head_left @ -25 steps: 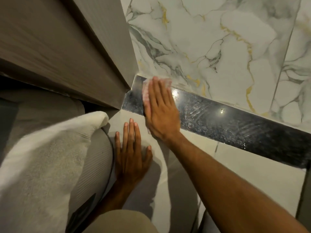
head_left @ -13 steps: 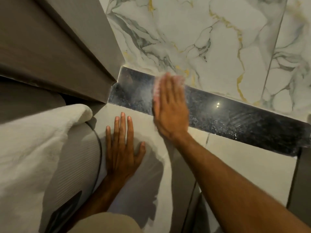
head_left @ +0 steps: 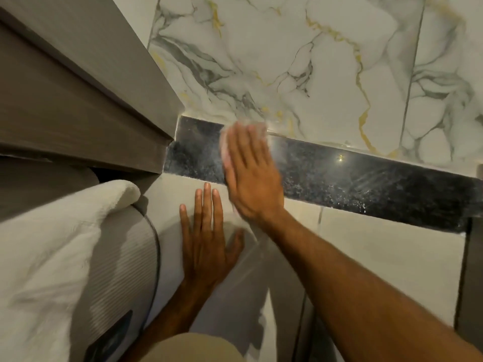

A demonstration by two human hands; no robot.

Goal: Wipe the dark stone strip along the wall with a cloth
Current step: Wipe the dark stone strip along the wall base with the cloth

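Note:
A dark speckled stone strip (head_left: 366, 184) runs along the foot of the white marble wall (head_left: 300, 61). My right hand (head_left: 251, 171) lies flat on the strip's left part and presses a thin pale cloth (head_left: 257, 126) against it. Only the cloth's edge shows past the fingertips, and it is blurred. My left hand (head_left: 206, 244) rests flat, fingers spread, on the light floor tile (head_left: 379, 257) just below the strip. Streaky smears show on the strip to the right.
A brown wooden panel (head_left: 78, 100) juts out at the left and meets the strip's left end. A white towel (head_left: 52, 244) over grey ribbed padding (head_left: 117, 270) lies at the lower left. A dark upright edge (head_left: 467, 270) stands at the far right.
My right hand has slid the cloth to the right along the strip, away from the corner by the wooden panel. My left hand has stayed flat on the tile.

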